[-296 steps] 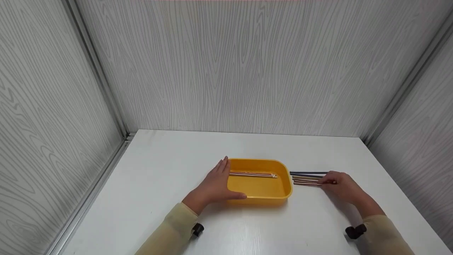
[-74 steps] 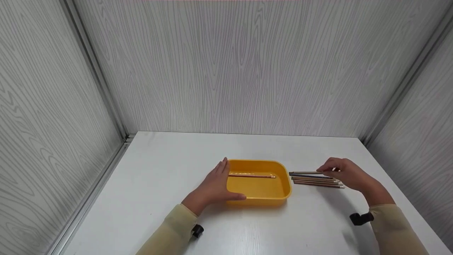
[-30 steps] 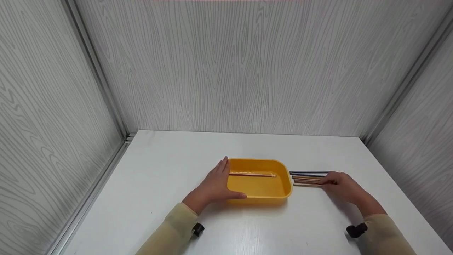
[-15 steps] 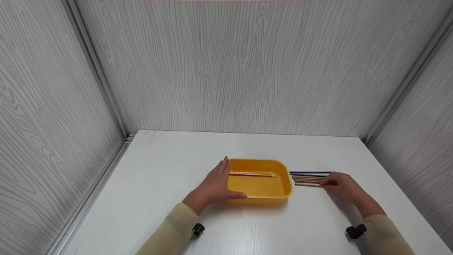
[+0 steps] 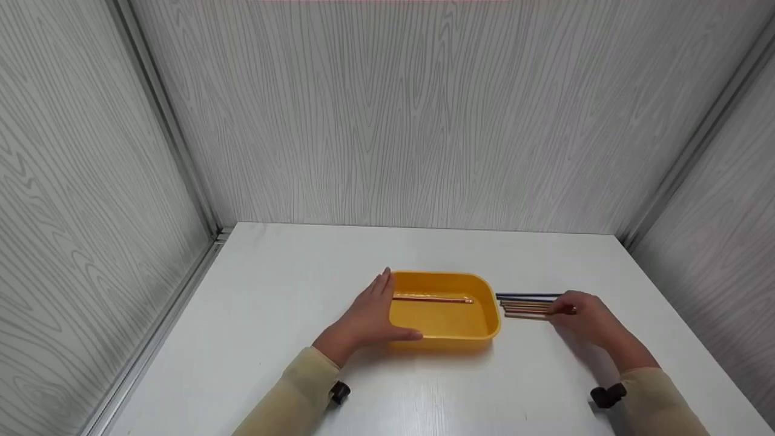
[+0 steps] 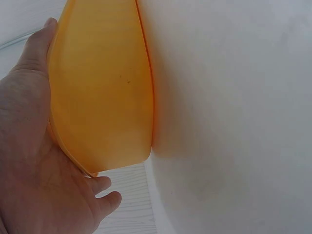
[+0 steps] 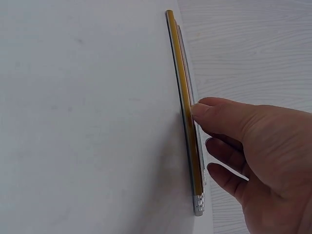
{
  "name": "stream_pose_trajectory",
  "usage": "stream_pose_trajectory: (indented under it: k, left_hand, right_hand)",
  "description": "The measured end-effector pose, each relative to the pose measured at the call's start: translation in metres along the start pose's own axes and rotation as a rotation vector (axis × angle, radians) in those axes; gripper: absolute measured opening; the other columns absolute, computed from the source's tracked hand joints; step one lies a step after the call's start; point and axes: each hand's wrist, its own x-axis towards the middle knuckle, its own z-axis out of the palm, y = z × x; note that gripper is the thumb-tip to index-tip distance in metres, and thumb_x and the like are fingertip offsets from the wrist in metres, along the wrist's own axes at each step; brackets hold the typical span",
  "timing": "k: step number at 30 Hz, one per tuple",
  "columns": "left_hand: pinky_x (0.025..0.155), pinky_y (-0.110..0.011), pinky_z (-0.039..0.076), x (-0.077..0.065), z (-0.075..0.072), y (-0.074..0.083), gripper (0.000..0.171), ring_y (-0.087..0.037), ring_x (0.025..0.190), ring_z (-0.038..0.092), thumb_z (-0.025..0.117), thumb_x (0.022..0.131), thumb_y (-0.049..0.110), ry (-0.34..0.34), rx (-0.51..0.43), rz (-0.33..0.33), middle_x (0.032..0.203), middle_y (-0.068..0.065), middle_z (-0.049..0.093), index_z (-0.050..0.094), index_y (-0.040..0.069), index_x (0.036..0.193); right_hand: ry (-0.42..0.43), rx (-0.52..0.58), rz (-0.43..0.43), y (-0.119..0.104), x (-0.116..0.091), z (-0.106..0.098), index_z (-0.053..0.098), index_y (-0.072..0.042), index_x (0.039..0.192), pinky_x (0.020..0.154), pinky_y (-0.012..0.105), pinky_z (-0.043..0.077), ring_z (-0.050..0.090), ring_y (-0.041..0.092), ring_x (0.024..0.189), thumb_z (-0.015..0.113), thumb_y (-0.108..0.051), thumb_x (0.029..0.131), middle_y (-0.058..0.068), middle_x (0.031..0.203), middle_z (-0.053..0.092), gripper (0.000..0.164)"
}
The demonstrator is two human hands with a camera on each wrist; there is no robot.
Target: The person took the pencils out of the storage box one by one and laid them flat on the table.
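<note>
In the head view a yellow plastic tray (image 5: 445,324) stands mid-table with one reddish-brown pencil (image 5: 433,299) lying lengthwise inside. My left hand (image 5: 366,312) rests against the tray's left end, fingers straight toward the back side and thumb along the front rim. To the right of the tray lies a row of several pencils (image 5: 525,306), dark blue at the back and a golden one in front. My right hand (image 5: 587,318) is at their right part; thumb and index finger pinch a pencil behind the golden pencil (image 7: 183,73) in the right wrist view. The hand covers the row's right ends.
The white tabletop (image 5: 448,393) is bordered by grey wood-grain panels at the back (image 5: 399,121), left (image 5: 79,181) and right (image 5: 720,212). Black devices sit on the left wrist (image 5: 339,393) and the right wrist (image 5: 608,396).
One pencil has left the tray since the oldest frame. The right hand came down from behind the row to its front, where a golden pencil now lies. The left hand stayed still.
</note>
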Motion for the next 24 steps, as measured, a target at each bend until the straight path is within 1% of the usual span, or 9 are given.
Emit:
stream_pose_trajectory:
  k: [3, 7, 9, 12, 15, 18, 20, 24]
  left_hand:
    - [0.136, -0.052, 0.016, 0.0, 0.0, 0.0, 0.146, -0.034, 0.171, 0.009, 0.081, 0.079, 0.083, -0.001, -0.007, -0.006, 0.187, -0.01, 0.001, 0.008, 0.004, 0.177]
    - [0.136, -0.052, 0.017, -0.001, 0.0, 0.0, 0.146, -0.034, 0.171, 0.01, 0.081, 0.079, 0.083, 0.003, -0.004, -0.009, 0.187, -0.01, 0.001, 0.008, 0.004, 0.177]
    - [0.136, -0.052, 0.016, -0.001, 0.0, 0.0, 0.146, -0.034, 0.171, 0.01, 0.08, 0.079, 0.083, 0.003, -0.001, -0.006, 0.186, -0.01, 0.001, 0.009, 0.004, 0.177]
    - [0.136, -0.052, 0.016, -0.001, 0.0, 0.0, 0.146, -0.034, 0.171, 0.01, 0.081, 0.078, 0.083, -0.001, 0.0, -0.009, 0.187, -0.01, 0.001, 0.008, 0.004, 0.177]
    - [0.136, -0.052, 0.016, -0.002, -0.001, 0.001, 0.147, -0.033, 0.171, 0.011, 0.082, 0.077, 0.083, -0.001, -0.002, -0.026, 0.187, -0.009, 0.001, 0.008, 0.005, 0.178]
    - [0.136, -0.051, 0.016, -0.001, -0.002, 0.001, 0.148, -0.032, 0.171, 0.011, 0.084, 0.076, 0.082, 0.0, -0.005, -0.044, 0.187, -0.008, 0.001, 0.007, 0.007, 0.178]
    - [0.136, -0.051, 0.016, -0.001, -0.003, 0.0, 0.148, -0.031, 0.171, 0.011, 0.084, 0.076, 0.082, -0.002, -0.005, -0.051, 0.187, -0.007, 0.0, 0.007, 0.007, 0.178]
    - [0.136, -0.051, 0.017, -0.002, -0.002, 0.0, 0.148, -0.032, 0.171, 0.011, 0.083, 0.077, 0.082, -0.004, -0.006, -0.044, 0.187, -0.008, 0.0, 0.007, 0.006, 0.178]
  right_hand:
    - [0.012, 0.011, -0.013, -0.008, 0.004, 0.001, 0.083, -0.011, 0.106, 0.08, 0.03, 0.056, 0.067, 0.023, 0.1, 0.086, -0.01, 0.097, 0.004, 0.107, 0.074, 0.009]
    - [0.014, 0.024, -0.012, -0.022, 0.014, 0.003, 0.081, -0.008, 0.112, 0.078, 0.029, 0.056, 0.065, 0.023, 0.1, 0.082, -0.012, 0.102, 0.005, 0.109, 0.073, 0.011]
    - [0.023, 0.03, -0.026, -0.032, 0.02, 0.005, 0.081, -0.007, 0.115, 0.078, 0.028, 0.055, 0.064, 0.024, 0.1, 0.079, -0.012, 0.104, 0.005, 0.11, 0.072, 0.013]
    - [0.042, 0.04, -0.074, -0.05, 0.028, 0.01, 0.081, -0.007, 0.117, 0.079, 0.027, 0.056, 0.064, 0.023, 0.098, 0.078, -0.011, 0.104, 0.003, 0.108, 0.072, 0.013]
    - [0.046, 0.058, -0.141, -0.074, 0.037, 0.016, 0.081, -0.01, 0.117, 0.081, 0.027, 0.056, 0.064, 0.022, 0.097, 0.079, -0.011, 0.104, 0.002, 0.108, 0.072, 0.013]
    - [0.014, 0.061, -0.205, -0.1, 0.047, 0.025, 0.081, -0.011, 0.117, 0.084, 0.03, 0.056, 0.065, 0.021, 0.1, 0.079, -0.011, 0.104, 0.0, 0.11, 0.072, 0.013]
    - [-0.022, 0.053, -0.236, -0.115, 0.054, 0.031, 0.081, -0.009, 0.119, 0.087, 0.034, 0.057, 0.065, 0.02, 0.102, 0.079, -0.012, 0.104, -0.001, 0.111, 0.072, 0.015]
    - [-0.094, 0.027, -0.248, -0.143, 0.065, 0.048, 0.08, -0.006, 0.12, 0.093, 0.041, 0.059, 0.064, 0.022, 0.105, 0.081, -0.013, 0.103, -0.001, 0.111, 0.07, 0.018]
